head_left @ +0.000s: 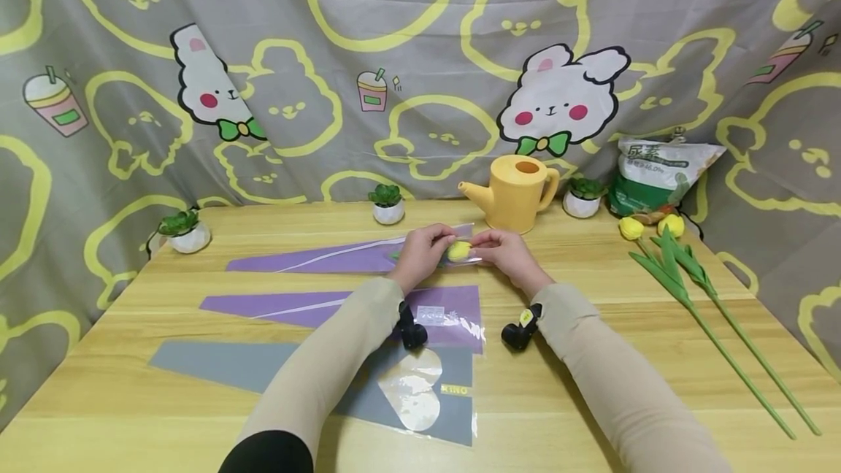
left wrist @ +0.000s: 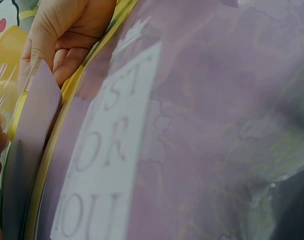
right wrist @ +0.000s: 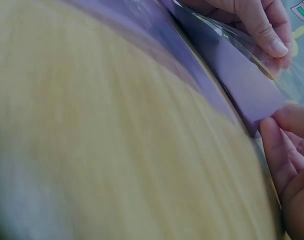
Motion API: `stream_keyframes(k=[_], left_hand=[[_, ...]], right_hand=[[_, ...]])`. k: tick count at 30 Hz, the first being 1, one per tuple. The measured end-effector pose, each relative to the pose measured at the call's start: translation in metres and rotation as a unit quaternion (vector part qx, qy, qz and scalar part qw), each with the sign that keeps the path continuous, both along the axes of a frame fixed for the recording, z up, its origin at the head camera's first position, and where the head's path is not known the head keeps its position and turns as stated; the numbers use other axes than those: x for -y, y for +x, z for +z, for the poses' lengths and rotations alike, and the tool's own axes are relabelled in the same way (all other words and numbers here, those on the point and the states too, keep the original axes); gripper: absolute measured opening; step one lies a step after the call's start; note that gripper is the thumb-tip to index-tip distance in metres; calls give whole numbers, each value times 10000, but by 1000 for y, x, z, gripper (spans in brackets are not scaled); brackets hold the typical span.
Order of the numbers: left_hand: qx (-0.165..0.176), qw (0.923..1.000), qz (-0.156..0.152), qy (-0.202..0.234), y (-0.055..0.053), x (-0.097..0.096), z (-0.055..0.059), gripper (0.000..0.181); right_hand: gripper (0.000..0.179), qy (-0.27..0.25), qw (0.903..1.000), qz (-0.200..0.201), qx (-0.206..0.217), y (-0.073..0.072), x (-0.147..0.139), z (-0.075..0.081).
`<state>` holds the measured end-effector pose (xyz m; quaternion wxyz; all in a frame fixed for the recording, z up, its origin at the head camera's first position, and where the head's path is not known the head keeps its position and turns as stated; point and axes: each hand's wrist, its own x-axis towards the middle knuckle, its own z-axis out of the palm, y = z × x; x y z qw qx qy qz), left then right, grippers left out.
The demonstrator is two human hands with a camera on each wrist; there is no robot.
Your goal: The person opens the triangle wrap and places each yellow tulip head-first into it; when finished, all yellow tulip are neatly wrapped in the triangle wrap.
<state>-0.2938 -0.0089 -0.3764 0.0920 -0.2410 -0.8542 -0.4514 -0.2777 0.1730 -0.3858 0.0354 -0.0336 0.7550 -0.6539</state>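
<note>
A yellow tulip [head_left: 458, 250] lies at the wide right end of the farthest purple flower sleeve [head_left: 315, 258], its green leaf partly hidden by my fingers. My left hand [head_left: 420, 254] pinches the clear film of this sleeve beside the bloom, with the thumb [right wrist: 276, 47] on the film in the right wrist view. From the right, my right hand [head_left: 511, 255] pinches the sleeve's purple edge between thumb and fingertips. Nearer to me lie a second purple sleeve [head_left: 276, 304] and a grey sleeve [head_left: 217, 358] with a clear heart window, both flat on the table.
Two yellow tulips with long green stems [head_left: 723, 312] lie at the right. Along the back stand a yellow watering can [head_left: 512, 199], small potted succulents [head_left: 388, 204] and a green-white bag [head_left: 657, 181]. A patterned curtain [head_left: 296, 166] hangs behind the wooden table [head_left: 85, 385].
</note>
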Motion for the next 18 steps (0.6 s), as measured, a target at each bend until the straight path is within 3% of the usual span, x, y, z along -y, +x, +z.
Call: stream_keyframes(k=[6, 18], left_hand=[[84, 10000, -12, 45, 0, 1, 0, 13], [-89, 9997, 137, 161, 0, -1, 1, 15]], right_hand=[[28, 5, 9999, -118, 35, 0, 4, -1], [27, -122, 9995, -87, 279, -2, 6, 1]])
